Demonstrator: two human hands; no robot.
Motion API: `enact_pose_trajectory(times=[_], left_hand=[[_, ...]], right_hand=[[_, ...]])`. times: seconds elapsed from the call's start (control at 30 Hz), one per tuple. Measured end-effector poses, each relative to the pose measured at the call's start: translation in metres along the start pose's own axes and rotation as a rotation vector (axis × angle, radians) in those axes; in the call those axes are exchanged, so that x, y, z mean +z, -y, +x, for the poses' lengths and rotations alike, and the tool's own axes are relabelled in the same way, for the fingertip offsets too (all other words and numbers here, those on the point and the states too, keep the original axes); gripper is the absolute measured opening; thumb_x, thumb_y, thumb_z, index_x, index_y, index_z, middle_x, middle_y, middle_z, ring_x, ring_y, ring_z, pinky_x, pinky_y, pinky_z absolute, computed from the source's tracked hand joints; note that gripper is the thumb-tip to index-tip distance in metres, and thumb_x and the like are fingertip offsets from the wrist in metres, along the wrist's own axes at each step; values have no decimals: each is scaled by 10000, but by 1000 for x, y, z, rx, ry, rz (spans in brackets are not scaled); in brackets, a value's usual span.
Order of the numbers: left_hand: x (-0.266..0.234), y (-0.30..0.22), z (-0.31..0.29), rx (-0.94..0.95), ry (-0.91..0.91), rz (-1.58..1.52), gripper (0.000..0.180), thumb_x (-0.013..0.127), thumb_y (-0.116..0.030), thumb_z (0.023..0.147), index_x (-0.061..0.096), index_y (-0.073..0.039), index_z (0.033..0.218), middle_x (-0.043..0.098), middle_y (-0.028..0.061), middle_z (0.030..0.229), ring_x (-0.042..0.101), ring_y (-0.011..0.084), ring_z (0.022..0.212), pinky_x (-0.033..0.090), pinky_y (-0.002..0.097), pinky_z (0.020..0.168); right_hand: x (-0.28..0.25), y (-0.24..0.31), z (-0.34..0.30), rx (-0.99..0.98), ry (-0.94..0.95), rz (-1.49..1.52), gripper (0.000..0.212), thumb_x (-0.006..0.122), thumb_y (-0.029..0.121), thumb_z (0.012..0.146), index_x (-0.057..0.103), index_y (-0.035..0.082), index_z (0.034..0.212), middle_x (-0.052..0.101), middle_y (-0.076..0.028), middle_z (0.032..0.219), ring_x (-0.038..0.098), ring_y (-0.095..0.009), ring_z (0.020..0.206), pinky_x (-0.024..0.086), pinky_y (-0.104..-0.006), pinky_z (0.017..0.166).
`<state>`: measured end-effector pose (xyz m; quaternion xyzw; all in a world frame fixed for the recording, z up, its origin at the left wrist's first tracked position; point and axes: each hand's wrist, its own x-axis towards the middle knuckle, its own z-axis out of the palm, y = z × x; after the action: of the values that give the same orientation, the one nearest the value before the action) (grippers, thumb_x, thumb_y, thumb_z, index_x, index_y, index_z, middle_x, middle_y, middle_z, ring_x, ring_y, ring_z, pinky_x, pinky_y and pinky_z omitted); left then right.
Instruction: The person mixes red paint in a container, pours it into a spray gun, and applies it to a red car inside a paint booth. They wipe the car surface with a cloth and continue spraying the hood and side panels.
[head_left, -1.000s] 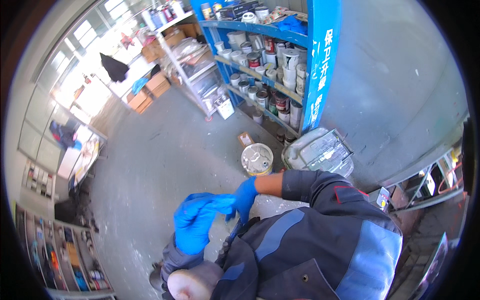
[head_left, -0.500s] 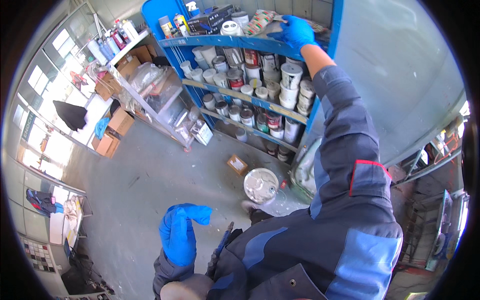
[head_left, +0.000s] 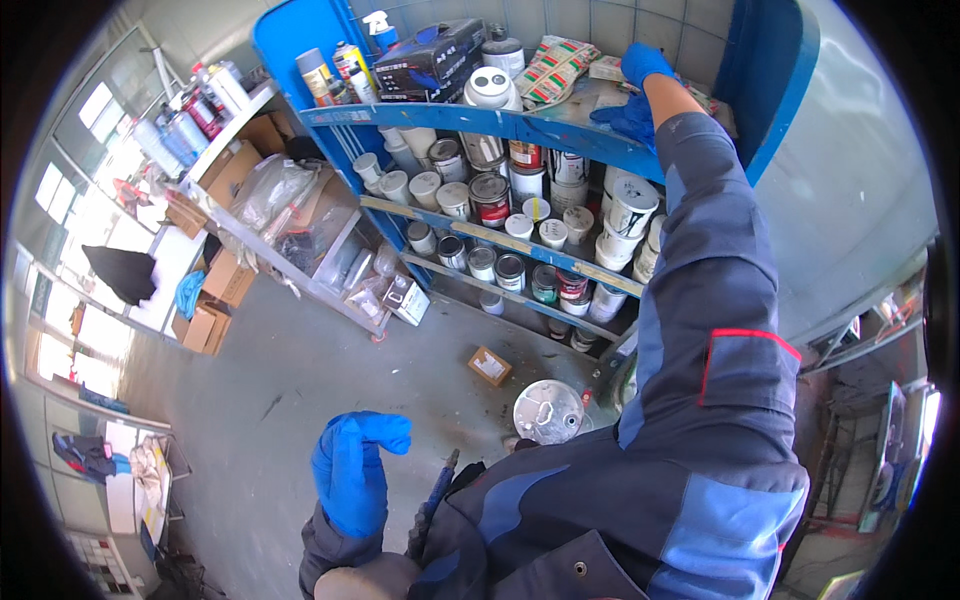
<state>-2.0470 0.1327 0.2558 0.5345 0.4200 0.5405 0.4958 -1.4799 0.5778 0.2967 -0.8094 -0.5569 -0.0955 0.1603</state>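
Note:
My right hand (head_left: 645, 65), in a blue glove, reaches to the back of the top shelf of a blue rack (head_left: 430, 118). Its fingers look bent and closed beside a flat printed packet (head_left: 606, 68); what they grip, if anything, is hidden. A crumpled blue glove (head_left: 630, 118) lies on the shelf below my wrist. To its left is a red, green and white patterned bag (head_left: 556, 72). My left hand (head_left: 355, 475), also blue-gloved, is held low over the floor, fingers together and curled to the right, with nothing visible in them.
Below, the rack holds several paint cans (head_left: 490, 198) and white tubs (head_left: 632, 205). A black box (head_left: 430, 62) and spray bottles stand at the top left. On the floor are a small carton (head_left: 490, 365) and a white-lidded bucket (head_left: 548, 412). A cluttered side shelf (head_left: 290, 225) stands left.
My right hand has moved further back on the top shelf, and the crumpled blue glove now shows in front of it. The view has shifted closer to the rack. My left hand keeps its curled shape.

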Motion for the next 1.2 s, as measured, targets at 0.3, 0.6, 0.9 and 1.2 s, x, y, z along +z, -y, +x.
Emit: enact_pose_trajectory(times=[0.3,0.6,0.9,1.2], left_hand=[[0,4,33,-34,209,97,385,374,-244,1045,639,24,964,660,118,876,605,179,796,483,330,796],[-17,10,34,-46,246,53,387,366,-236,1051,642,33,1008,678,128,903,617,173,814,494,331,808],[-12,10,34,-66,315,67,338,384,-172,1040,637,43,978,673,139,875,634,198,821,504,352,824],[5,19,43,0,184,12,293,435,-204,1023,623,16,1068,654,131,971,603,183,851,475,339,836]], right_hand=[[0,-3,-47,-182,60,-195,426,598,338,881,635,90,1224,562,-209,1305,568,-392,1164,466,-480,988],[-41,-33,-44,169,-195,116,429,724,421,788,733,48,999,698,-178,1044,693,-316,934,557,-412,780],[-36,-65,-47,-101,-31,617,603,712,454,831,596,31,1245,657,-154,1010,647,-258,811,544,-358,612],[-117,-5,-57,23,-1104,619,389,433,353,994,621,71,1185,651,-151,1119,683,-293,911,542,-449,741]])
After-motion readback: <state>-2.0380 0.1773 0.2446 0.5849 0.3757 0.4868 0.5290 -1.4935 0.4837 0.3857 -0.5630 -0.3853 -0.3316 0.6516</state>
